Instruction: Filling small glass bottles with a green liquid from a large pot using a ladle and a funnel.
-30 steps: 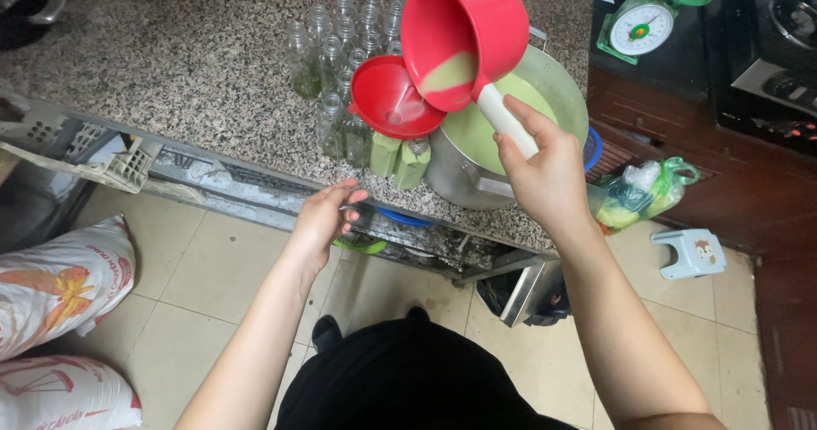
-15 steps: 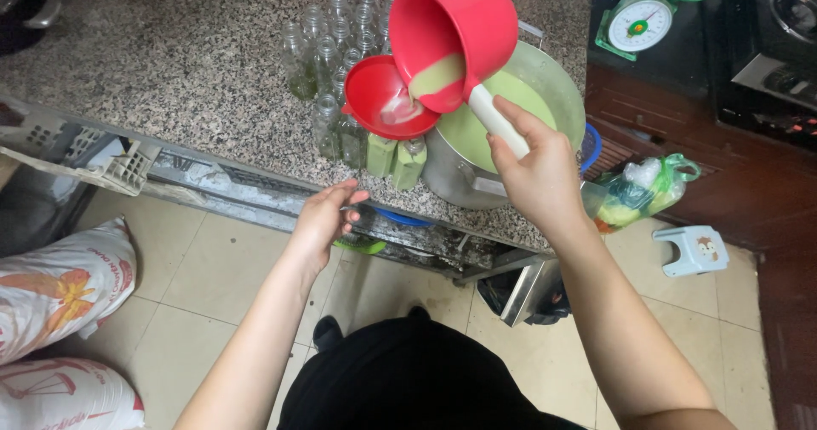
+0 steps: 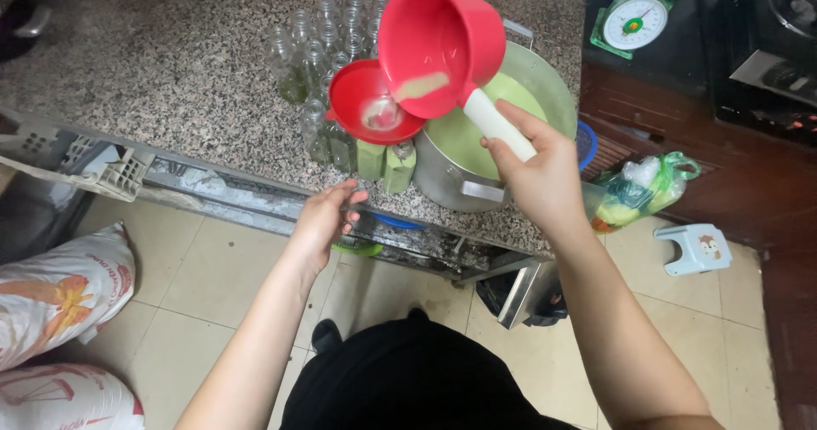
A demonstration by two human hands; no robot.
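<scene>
My right hand [image 3: 538, 168] grips the white handle of a red scoop [image 3: 438, 45], tipped over a red funnel [image 3: 368, 102]. A little pale green liquid lies in the scoop and in the funnel. The funnel sits among small glass bottles [image 3: 328, 47] on the speckled stone counter [image 3: 145, 72]. Some bottles by the counter's near edge [image 3: 385, 163] hold green liquid. Beside them stands a metal pot [image 3: 470, 153] of pale green liquid, under the scoop's handle. My left hand [image 3: 325, 220] rests with loosely curled fingers at the counter's front edge, holding nothing.
A green kitchen scale [image 3: 638, 17] sits at the back right. A plastic bag of produce [image 3: 640, 192] and a small white stool [image 3: 696, 248] lie on the tiled floor at right. Printed sacks [image 3: 55, 285] lie at the lower left. A grey crate [image 3: 59, 153] hangs at the counter's left.
The scoop has tipped further over the funnel and most of its liquid has run out. My left hand has stayed at the counter edge.
</scene>
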